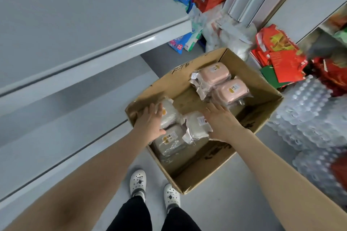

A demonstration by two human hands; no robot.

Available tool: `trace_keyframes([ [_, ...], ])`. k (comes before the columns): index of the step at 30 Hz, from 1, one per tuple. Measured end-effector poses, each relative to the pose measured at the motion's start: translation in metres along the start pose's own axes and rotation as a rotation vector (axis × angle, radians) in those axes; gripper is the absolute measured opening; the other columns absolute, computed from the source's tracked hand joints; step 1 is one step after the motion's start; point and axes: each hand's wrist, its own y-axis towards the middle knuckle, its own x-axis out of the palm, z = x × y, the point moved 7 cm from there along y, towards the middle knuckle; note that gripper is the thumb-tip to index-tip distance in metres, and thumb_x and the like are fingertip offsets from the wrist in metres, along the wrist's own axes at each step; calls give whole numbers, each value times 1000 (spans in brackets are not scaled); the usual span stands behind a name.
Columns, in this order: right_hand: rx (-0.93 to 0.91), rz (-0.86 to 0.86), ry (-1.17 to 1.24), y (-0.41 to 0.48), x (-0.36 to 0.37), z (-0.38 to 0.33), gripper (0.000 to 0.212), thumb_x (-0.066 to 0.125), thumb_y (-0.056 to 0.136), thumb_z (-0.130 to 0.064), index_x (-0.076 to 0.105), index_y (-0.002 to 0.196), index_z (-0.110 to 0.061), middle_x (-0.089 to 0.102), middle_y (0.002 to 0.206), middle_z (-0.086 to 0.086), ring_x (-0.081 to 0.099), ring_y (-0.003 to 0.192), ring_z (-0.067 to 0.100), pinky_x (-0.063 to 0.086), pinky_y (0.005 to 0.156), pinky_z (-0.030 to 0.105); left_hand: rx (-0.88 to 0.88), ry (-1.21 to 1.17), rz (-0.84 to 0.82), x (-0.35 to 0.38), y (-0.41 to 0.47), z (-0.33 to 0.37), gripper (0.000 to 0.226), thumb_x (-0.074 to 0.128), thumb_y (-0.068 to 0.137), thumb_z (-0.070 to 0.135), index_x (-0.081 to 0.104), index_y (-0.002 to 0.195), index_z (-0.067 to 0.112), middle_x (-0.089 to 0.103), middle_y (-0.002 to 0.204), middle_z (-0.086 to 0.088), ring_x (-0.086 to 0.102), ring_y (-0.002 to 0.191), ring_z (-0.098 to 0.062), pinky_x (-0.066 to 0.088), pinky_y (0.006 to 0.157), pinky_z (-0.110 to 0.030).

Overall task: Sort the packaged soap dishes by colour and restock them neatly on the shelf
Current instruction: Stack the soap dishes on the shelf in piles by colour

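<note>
While both arms reach into the cardboard box point(206, 167), my left hand point(152, 124) rests with straight fingers on a white packaged soap dish point(169, 116) at the box's left wall. My right hand point(219, 124) is spread flat beside a second white dish point(196, 125). Two pink dishes point(214, 73), clear-wrapped and yellow-labelled, sit in the box's far corner. Bare box floor shows between the groups. The shelf edge point(75, 47) runs left of the box.

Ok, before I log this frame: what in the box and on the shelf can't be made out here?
Head view only.
- Label print on the pink soap dishes: too small, blurred.
- Packs below the top layer in the cardboard box: hidden by upper packs.
- Contact of the right hand with the white soap dishes: hidden by its palm.
- Shelf: cut off by the left edge.
</note>
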Motion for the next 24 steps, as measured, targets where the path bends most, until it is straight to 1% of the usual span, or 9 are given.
trace_keyframes([
  [3,22,34,83,-5,-20,20,86,76,74,-43,33,146,-21,30,149,15,21,145,39,31,113,51,-58,20,103,-10,-3,4,84,64,83,43,20,148,12,47,128,-14,51,111,-30,47,96,-42],
  [7,9,220,297,-17,-65,36,82,66,81,-48,28,149,-21,44,133,13,48,119,38,42,96,45,-125,-129,227,-45,-25,9,79,57,82,43,21,147,16,47,128,-18,47,117,-34,47,94,-44],
  [10,2,441,427,-26,-108,41,80,63,83,-54,30,150,-23,46,133,11,50,114,32,37,82,34,-150,-206,355,-83,-58,9,83,53,75,50,27,146,17,49,130,-16,48,114,-36,45,96,-44],
  [12,-93,563,568,-28,-139,30,82,59,83,-59,31,150,-22,46,133,9,51,115,28,40,85,31,-176,-201,427,-111,-89,3,85,48,72,58,29,145,18,51,125,-13,48,109,-34,45,93,-41],
  [14,-229,667,649,-23,-169,12,80,54,83,-60,32,150,-22,47,131,9,51,115,27,46,92,37,-206,-197,489,-136,-122,-6,89,38,70,65,28,146,21,50,125,-11,47,109,-32,44,92,-40],
  [16,-342,771,615,-19,-203,-14,74,53,87,-56,35,148,-20,50,131,10,50,117,28,44,97,40,-263,-203,527,-157,-155,-18,90,33,70,68,27,148,24,48,129,-8,44,114,-29,43,94,-38],
  [18,-438,851,576,-14,-239,-45,69,53,89,-51,37,148,-18,52,130,12,48,118,29,40,100,39,-318,-205,566,-175,-187,-34,87,39,74,68,26,149,26,47,131,-5,43,118,-27,42,98,-37],
  [21,-510,877,544,7,-285,-92,66,52,89,-52,39,146,-21,54,127,13,50,115,33,41,99,40,-400,-175,668,-200,-238,-62,86,41,73,70,32,147,27,52,126,-4,47,114,-28,43,98,-38],
  [24,-534,809,552,37,-319,-139,66,53,84,-58,49,138,-22,58,124,12,52,113,32,41,97,38,-493,-85,767,-219,-288,-102,87,38,70,70,42,142,22,58,119,-9,53,106,-32,47,91,-39],
])
